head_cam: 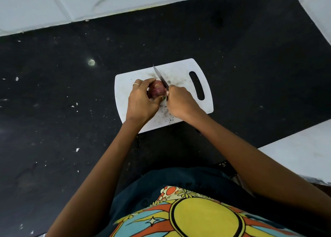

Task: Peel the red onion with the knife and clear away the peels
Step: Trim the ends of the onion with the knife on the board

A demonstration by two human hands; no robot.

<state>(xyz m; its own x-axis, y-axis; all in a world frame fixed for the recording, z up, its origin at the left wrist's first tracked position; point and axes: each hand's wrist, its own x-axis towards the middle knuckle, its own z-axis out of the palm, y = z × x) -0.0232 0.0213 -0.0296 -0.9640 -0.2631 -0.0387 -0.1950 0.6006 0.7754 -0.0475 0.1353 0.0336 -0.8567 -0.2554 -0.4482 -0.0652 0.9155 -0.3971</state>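
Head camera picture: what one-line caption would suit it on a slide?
Left hand grips a red onion while right hand holds a steel-bladed knife against it, over a white plastic cutting board.

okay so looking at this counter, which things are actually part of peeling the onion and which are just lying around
In use: red onion, gripped by the left hand; knife, held by the right hand; white cutting board under them.

Lying about: pale scraps and a round pale spot on the black counter.
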